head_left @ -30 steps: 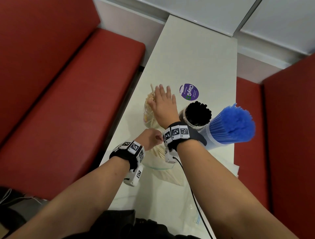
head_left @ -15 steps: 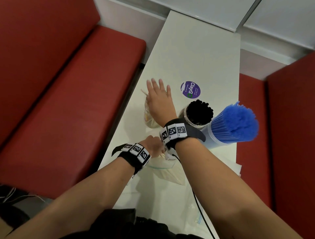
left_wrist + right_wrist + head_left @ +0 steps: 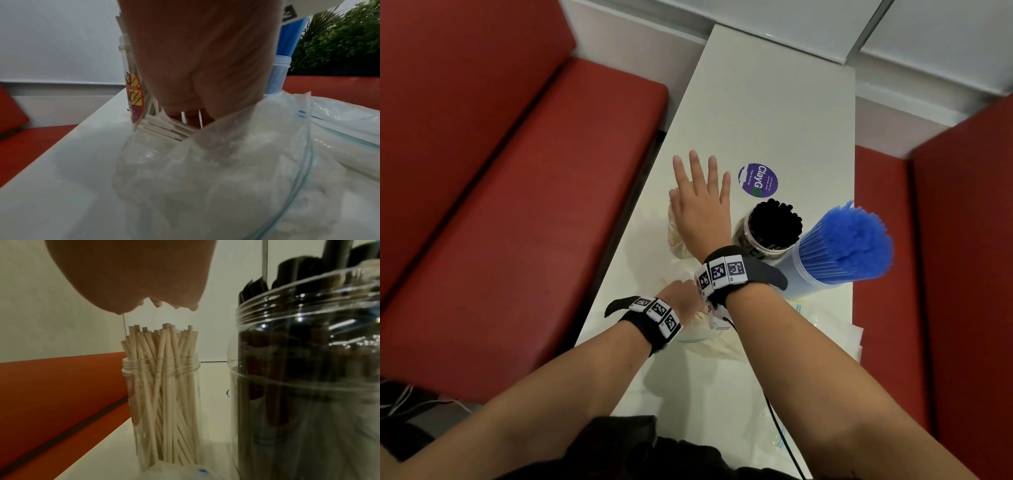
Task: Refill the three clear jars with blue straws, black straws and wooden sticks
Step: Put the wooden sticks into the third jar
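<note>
The wooden sticks point(image 3: 164, 369) are standing upright in the narrow clear jar point(image 3: 162, 402) at the left edge of the white table point(image 3: 774, 113), their tips rising above its threaded rim. We are holding our right hand point(image 3: 702, 205) flat over them, fingers straight and spread; from the right wrist view a gap shows between the palm and the stick tops. Our left hand point(image 3: 681, 299) is reaching into the mouth of a clear zip bag point(image 3: 246, 170) just in front of that jar, its fingers around more loose sticks point(image 3: 164, 129) there, though we cannot tell how firmly they are gripping. Just right of the stick jar the black straws point(image 3: 777, 222) are filling a wider jar point(image 3: 744, 240), and beside that the blue straws point(image 3: 849, 240) are fanning out of the third jar point(image 3: 801, 274). A purple sticker point(image 3: 758, 180) is lying on the table beyond.
</note>
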Action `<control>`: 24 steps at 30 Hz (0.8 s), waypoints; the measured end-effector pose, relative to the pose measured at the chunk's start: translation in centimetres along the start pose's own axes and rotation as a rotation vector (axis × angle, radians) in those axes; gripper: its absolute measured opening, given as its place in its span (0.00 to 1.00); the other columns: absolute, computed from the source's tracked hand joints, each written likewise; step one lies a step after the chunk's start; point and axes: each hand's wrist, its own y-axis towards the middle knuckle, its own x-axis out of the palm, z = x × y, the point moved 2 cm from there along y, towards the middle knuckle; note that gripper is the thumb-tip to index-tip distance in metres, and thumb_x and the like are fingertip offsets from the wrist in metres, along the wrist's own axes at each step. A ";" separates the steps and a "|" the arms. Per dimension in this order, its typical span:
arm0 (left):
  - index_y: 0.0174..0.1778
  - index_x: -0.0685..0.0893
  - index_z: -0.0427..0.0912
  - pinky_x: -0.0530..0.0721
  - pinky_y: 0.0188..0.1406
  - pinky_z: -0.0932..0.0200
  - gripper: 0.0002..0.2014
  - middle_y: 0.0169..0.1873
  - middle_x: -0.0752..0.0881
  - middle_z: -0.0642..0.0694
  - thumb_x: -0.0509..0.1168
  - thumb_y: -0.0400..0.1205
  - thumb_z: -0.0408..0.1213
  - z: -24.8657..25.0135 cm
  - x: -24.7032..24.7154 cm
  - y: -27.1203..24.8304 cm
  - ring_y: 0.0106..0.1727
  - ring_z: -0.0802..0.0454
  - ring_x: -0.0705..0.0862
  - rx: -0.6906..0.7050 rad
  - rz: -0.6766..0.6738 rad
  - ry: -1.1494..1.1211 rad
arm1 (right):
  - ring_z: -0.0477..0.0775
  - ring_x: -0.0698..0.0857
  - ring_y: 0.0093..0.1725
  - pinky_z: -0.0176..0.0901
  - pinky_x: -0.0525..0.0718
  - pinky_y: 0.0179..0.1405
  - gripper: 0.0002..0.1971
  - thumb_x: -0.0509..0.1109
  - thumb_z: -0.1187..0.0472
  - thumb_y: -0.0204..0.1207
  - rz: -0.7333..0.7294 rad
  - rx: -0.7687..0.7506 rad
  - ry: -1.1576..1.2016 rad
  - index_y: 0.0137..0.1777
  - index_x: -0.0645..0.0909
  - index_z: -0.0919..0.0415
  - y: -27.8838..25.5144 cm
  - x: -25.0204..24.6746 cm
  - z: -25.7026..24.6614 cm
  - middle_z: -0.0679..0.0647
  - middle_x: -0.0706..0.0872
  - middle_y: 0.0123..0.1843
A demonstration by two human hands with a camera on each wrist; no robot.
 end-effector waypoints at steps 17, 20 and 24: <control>0.70 0.79 0.38 0.79 0.69 0.48 0.16 0.69 0.83 0.39 0.55 0.88 0.32 0.1 1.5 -1.2 0.70 0.41 0.82 0.047 -0.054 0.133 | 0.54 0.85 0.40 0.48 0.85 0.43 0.10 0.60 0.65 0.83 -0.354 0.177 0.818 0.53 0.83 0.54 -10.8 0.2 0.6 0.56 0.88 0.41; 0.68 0.80 0.38 0.77 0.68 0.49 0.15 0.68 0.83 0.39 0.56 0.88 0.34 -0.1 2.5 -1.5 0.69 0.41 0.82 0.028 -0.054 0.117 | 0.60 0.86 0.52 0.53 0.84 0.54 0.12 0.59 0.67 0.82 -0.561 0.213 0.607 0.57 0.84 0.59 -13.6 1.8 1.6 0.60 0.89 0.54; 0.72 0.79 0.43 0.70 0.73 0.49 0.18 0.70 0.82 0.43 0.61 0.87 0.43 -0.6 3.5 -1.5 0.72 0.43 0.79 0.033 -0.048 0.078 | 0.66 0.85 0.61 0.53 0.83 0.61 0.14 0.60 0.64 0.85 -0.817 0.215 0.283 0.65 0.81 0.64 -15.5 3.1 2.8 0.66 0.86 0.64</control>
